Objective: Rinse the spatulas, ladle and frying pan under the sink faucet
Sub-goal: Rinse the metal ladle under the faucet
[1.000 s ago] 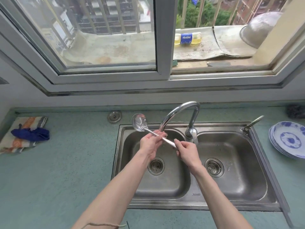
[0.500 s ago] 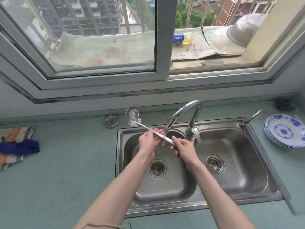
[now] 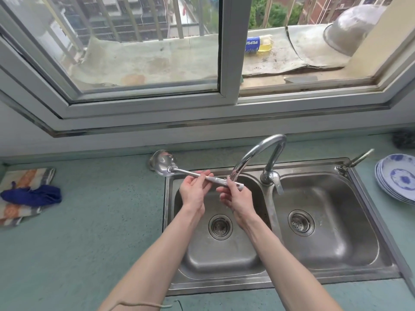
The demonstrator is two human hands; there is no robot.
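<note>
One ladle [image 3: 179,170], steel, was held across the left sink basin [image 3: 224,254] under the faucet [image 3: 253,158]; since half a second before, its handle lay flatter and the right hand [image 3: 235,198] had slid to the handle's end. Left hand [image 3: 194,190] curled around mid-handle, right fingers pinched the tip. Long axis ran left-right, bowl pointing left over the counter [image 3: 101,221].

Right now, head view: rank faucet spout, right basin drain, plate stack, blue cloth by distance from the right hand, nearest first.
From the right hand, which holds the ladle:
1. Faucet spout, just above the hand.
2. Right basin drain, to the right and lower.
3. Plate stack, far right on the counter.
4. Blue cloth, far left on the counter.
</note>
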